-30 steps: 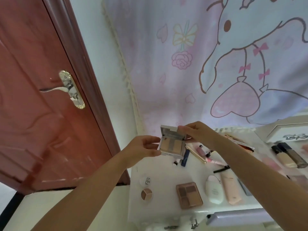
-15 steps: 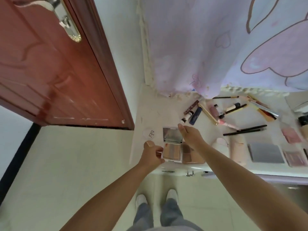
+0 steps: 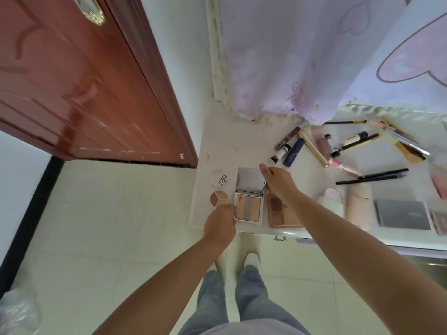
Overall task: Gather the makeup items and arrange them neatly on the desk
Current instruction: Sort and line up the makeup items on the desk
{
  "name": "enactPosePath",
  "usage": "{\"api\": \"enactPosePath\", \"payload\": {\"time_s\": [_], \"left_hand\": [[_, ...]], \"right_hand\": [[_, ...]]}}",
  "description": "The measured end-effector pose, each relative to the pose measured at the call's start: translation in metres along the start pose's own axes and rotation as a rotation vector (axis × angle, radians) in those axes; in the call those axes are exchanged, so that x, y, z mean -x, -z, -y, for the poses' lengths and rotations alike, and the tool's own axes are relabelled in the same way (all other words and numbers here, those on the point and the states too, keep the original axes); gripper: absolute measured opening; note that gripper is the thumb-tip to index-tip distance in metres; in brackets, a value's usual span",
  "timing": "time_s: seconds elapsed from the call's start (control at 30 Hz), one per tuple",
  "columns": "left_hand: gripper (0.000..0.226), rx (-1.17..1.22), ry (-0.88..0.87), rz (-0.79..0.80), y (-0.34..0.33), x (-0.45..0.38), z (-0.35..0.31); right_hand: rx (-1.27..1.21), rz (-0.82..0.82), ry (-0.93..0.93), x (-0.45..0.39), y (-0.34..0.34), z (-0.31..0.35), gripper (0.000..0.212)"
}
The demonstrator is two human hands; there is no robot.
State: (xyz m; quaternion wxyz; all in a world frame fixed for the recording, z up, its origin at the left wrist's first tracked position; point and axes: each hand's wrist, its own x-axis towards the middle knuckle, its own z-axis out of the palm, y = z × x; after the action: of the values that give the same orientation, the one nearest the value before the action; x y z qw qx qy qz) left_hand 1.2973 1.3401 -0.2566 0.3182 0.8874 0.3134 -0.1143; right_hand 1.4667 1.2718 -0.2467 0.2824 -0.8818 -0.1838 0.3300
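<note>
So the open silver palette (image 3: 249,206) is sitting flat near the front edge of the white desk (image 3: 244,146), left hand (image 3: 220,223) gripping its left side and right hand (image 3: 278,182) pinching the lid's right edge. Just right of that hand there's a pink palette (image 3: 280,213), and a little round compact (image 3: 219,198) sits just past the left hand.

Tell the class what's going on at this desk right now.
A person is setting an open silver palette down at the front left of the white desk. The left hand grips its base; the right hand holds the mirrored lid. A pink palette lies beside it, and tubes and pencils sit scattered behind.
</note>
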Motion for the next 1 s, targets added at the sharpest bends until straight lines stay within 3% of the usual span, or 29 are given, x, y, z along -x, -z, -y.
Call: {"api": "enactPosePath", "payload": {"time_s": [0.2, 0.4, 0.53, 0.63, 0.8, 0.93, 1.0], "left_hand": [[0.017, -0.031, -0.050, -0.007, 0.000, -0.001, 0.005], [0.016, -0.021, -0.059, -0.019, -0.003, 0.001, 0.007], [0.015, -0.041, -0.081, -0.026, -0.001, 0.002, 0.008], [0.022, -0.074, -0.120, -0.052, 0.002, 0.005, 0.011], [0.038, -0.050, -0.191, -0.063, 0.012, 0.010, 0.006], [0.045, 0.106, -0.250, 0.021, 0.031, 0.003, -0.015], [0.060, 0.257, -0.236, 0.145, 0.048, -0.003, -0.029]], "right_hand": [[-0.004, 0.049, -0.064, -0.006, 0.004, 0.005, 0.049], [0.253, -0.063, 0.173, 0.019, 0.021, -0.025, 0.038], [0.769, 0.193, 0.353, 0.047, 0.031, -0.070, 0.074], [0.972, 0.225, 0.371, 0.054, 0.026, -0.092, 0.091], [0.870, 0.124, 0.370, 0.058, 0.022, -0.092, 0.085], [0.530, 0.052, 0.296, 0.078, 0.040, -0.074, 0.078], [0.369, 0.018, 0.278, 0.090, 0.057, -0.054, 0.067]]}}
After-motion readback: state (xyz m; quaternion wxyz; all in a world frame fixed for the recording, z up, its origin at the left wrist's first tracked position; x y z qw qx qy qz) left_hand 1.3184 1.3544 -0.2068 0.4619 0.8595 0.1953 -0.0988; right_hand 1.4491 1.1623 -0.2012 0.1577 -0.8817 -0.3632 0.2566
